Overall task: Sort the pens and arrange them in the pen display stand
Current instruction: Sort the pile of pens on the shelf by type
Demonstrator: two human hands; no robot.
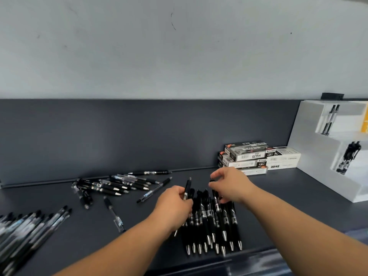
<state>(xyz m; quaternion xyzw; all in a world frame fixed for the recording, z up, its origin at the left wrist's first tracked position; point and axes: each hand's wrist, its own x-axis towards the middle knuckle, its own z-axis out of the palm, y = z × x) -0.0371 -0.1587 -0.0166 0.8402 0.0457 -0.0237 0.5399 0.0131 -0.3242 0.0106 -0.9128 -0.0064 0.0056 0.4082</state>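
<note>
Black retractable pens (207, 220) lay in a tidy row on the dark desk (288, 196) at 6 o'clock, long axes running 12 to 6, silver tips toward you. Your left hand (175, 204) gripped one pen (187, 189) at the row's 9 o'clock edge, clicker end toward 12, tip toward 7. Your right hand (231, 184) pinched the top of another pen (215, 196), which lay nearly along the row. At 2 o'clock from your hands sat stacked boxes (249, 154), the top one reading "HQ35" upside down; the other print was too blurred to read. The white display stand (310, 148) at 3 o'clock held a few pens. Loose pens (111, 185) lay scattered at 10 o'clock, a bundle (25, 230) at 8.
</note>
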